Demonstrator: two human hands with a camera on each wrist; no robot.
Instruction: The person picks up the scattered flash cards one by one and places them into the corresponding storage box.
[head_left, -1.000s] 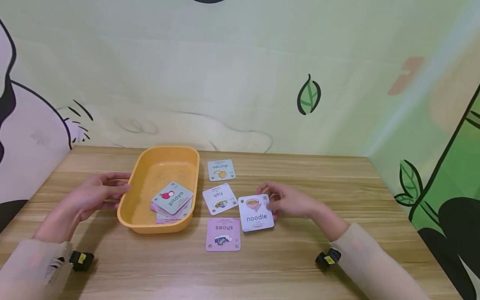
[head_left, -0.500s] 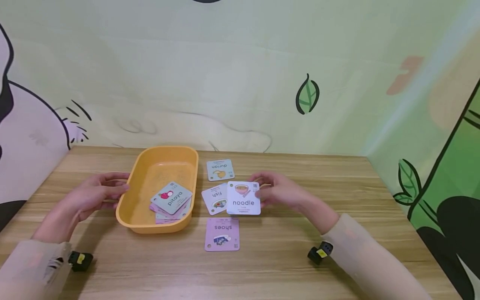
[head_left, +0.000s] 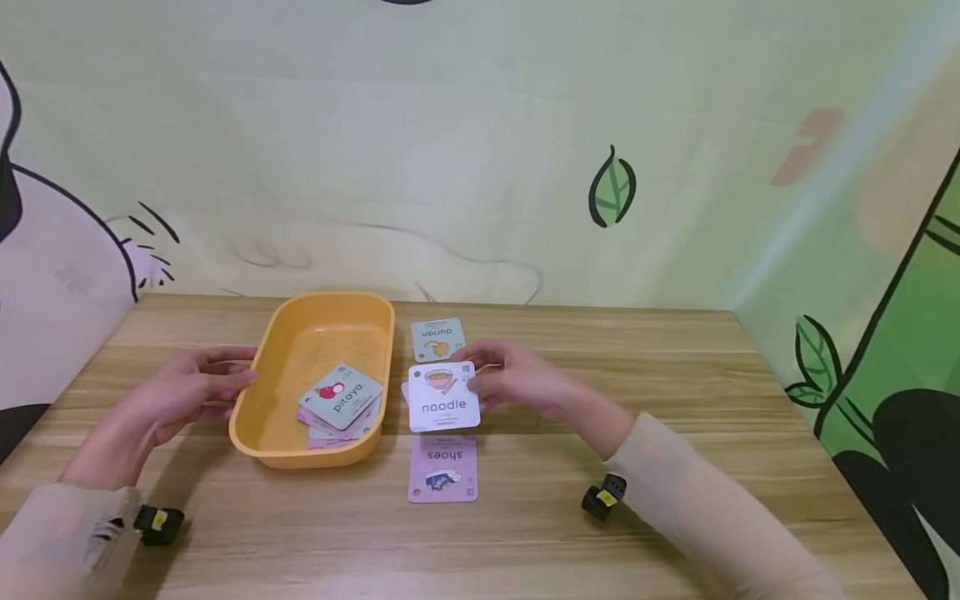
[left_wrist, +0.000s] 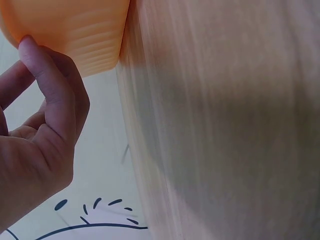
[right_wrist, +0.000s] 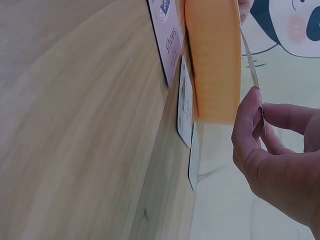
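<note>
My right hand pinches a white card printed "noodle" by its right edge, thumb on the printed face. Seen edge-on, the noodle card is raised above the table in the right wrist view. Under it lies the fish card, almost wholly covered in the head view. The durian card lies behind, and the purple shoes card in front. My left hand touches the outer left side of an orange tray, fingertips right at the rim. A loose pile topped by the pitaya card lies inside.
The wooden table meets a wall printed with leaves and cartoon shapes at its back edge. The tray's right wall rises between the card pile inside and the row of cards outside.
My right hand has carried the noodle card leftward, from beside the fish card to over it. The left hand and tray stay in place.
</note>
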